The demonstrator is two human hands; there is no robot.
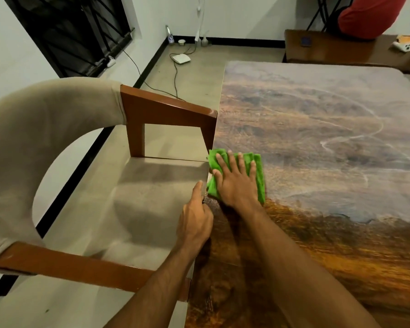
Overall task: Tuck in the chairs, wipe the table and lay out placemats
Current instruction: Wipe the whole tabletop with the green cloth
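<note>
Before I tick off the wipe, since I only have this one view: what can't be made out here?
Head view:
- Surface of the table under the green cloth: covered by the cloth and the right hand.
- Fingers of the left hand: tucked behind the hand at the table edge.
- The table's near and right sides: cut off by the frame.

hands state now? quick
Left hand: at the table edge, fingers hidden, cannot tell.
Right hand: open, pressing flat on the green cloth.
</note>
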